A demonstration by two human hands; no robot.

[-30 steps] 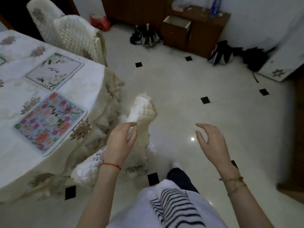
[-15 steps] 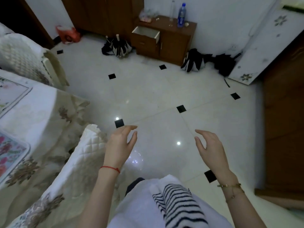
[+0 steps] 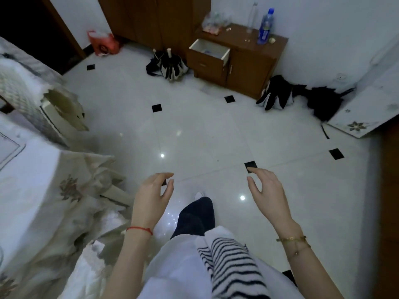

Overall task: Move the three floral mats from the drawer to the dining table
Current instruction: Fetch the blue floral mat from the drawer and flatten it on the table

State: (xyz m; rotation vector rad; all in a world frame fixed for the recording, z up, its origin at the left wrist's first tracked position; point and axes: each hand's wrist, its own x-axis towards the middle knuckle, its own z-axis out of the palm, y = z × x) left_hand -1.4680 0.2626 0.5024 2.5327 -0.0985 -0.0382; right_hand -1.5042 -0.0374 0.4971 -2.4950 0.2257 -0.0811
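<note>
Hanging loosely curled over the white floor (image 3: pixel 205 130), the fingers (image 3: pixel 168 188) of the left hand (image 3: pixel 151 199) hold nothing, and the fingers (image 3: pixel 252 185) of the right hand (image 3: pixel 269 193) are likewise relaxed, slightly apart and empty. Both hands float in front of the person's body, above a dark trouser leg (image 3: pixel 196 216) and a striped garment (image 3: pixel 235 266). A red string (image 3: pixel 140 229) circles the left wrist; gold bracelets (image 3: pixel 292 239) circle the right.

Well away from the fingers, straight ahead against the far wall, the drawer (image 3: pixel 210 50) of a small brown cabinet (image 3: pixel 250 67) stands pulled open; something pale and bluish lies inside, too small to tell whether it is a floral mat. At the left edge, the corner of one mat (image 3: pixel 9 147) shows on the dining surface (image 3: pixel 28 180), which is draped in a floral cloth.

A blue-labelled bottle (image 3: pixel 265 26) stands on the cabinet, its writing unreadable. Folded umbrellas (image 3: pixel 168 65) lie on the floor either side of the cabinet, and a red bag (image 3: pixel 103 43) sits by the wardrobe.
</note>
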